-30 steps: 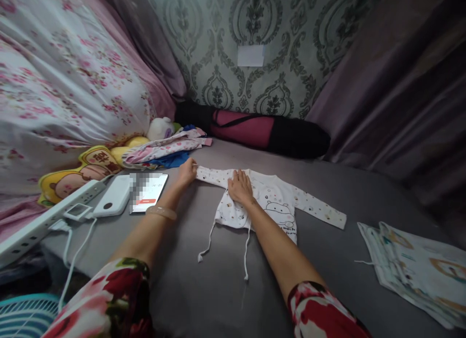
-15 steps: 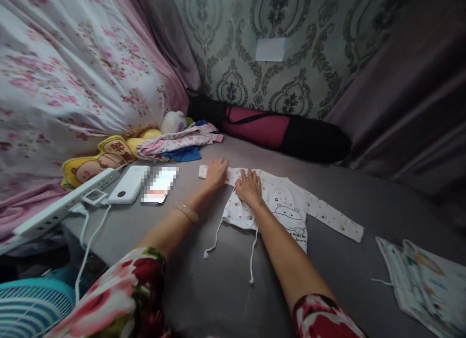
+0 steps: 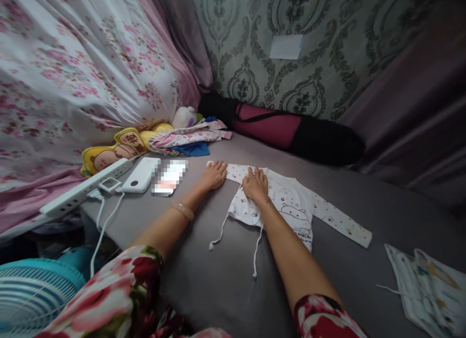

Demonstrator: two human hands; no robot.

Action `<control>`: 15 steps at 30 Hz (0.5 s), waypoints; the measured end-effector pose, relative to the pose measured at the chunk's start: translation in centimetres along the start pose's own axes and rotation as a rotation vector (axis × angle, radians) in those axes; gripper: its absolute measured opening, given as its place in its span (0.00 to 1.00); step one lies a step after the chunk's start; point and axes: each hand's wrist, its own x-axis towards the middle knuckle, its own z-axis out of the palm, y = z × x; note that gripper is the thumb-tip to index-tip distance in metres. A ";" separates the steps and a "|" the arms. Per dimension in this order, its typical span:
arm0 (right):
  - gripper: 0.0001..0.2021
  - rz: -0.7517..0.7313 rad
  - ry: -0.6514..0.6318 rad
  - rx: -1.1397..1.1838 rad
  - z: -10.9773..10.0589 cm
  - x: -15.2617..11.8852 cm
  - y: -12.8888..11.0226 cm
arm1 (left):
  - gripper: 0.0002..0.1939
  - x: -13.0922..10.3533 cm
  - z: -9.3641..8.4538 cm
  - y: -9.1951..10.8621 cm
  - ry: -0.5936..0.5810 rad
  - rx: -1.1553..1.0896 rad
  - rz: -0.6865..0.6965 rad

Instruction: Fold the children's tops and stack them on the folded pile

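Observation:
A small white baby shirt [image 3: 294, 202] with a cartoon animal print lies spread on the grey bed surface, both sleeves stretched sideways. My left hand [image 3: 215, 175] rests flat on the cuff end of the left-hand sleeve, fingers extended. Across the upper chest, my right hand [image 3: 256, 184] presses palm down with fingers spread. Two white tie strings [image 3: 257, 253] trail from the shirt's lower edge toward me. The right-hand sleeve [image 3: 342, 224] lies flat and untouched. My right forearm hides part of the shirt's front.
To the left are a power strip [image 3: 87, 187], a white power bank [image 3: 141, 174], a blurred phone [image 3: 169, 178] and a turquoise fan [image 3: 40, 294]. Crumpled clothes [image 3: 192, 139] and a long black-and-maroon bag [image 3: 276, 127] lie at the back. Folded white clothing [image 3: 429, 289] sits at right.
My left hand has flattened and opened out over the sleeve's cuff. My right hand keeps its place on the shirt's chest. The whole view has shifted slightly.

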 end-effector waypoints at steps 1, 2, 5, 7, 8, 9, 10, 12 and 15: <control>0.29 0.003 -0.016 0.010 -0.1 0.1 0.0 | 0.27 -0.2 -0.1 -0.4 0.024 -0.008 -0.022; 0.29 0.001 -0.041 0.029 -0.4 0.2 0.0 | 0.26 -0.3 -0.2 -0.6 0.047 -0.023 -0.033; 0.28 -0.022 -0.142 0.161 -1.9 0.5 0.5 | 0.22 -0.7 -0.2 -0.9 0.120 -0.095 -0.017; 0.27 -0.019 -0.091 0.294 -3.4 0.2 1.6 | 0.21 -0.9 -0.4 -1.0 0.201 -0.141 0.002; 0.26 -0.016 -0.025 0.359 -4.2 -0.2 2.4 | 0.21 -1.1 -0.5 -1.1 0.240 -0.157 0.016; 0.26 -0.009 0.052 0.415 -5.0 -1.0 3.4 | 0.21 -1.2 -0.7 -1.0 0.271 -0.168 0.032; 0.24 -0.004 0.115 0.459 -5.8 -1.9 4.5 | 0.22 -1.4 -0.9 -0.9 0.291 -0.175 0.049; 0.21 0.004 0.154 0.512 -6.9 -4.3 6.8 | 0.21 -1.8 -1.6 -0.2 0.304 -0.175 0.072; 0.15 -0.020 0.030 0.509 -8.0 -8.2 9.2 | 0.16 -2.9 -2.8 2.4 0.293 -0.183 0.102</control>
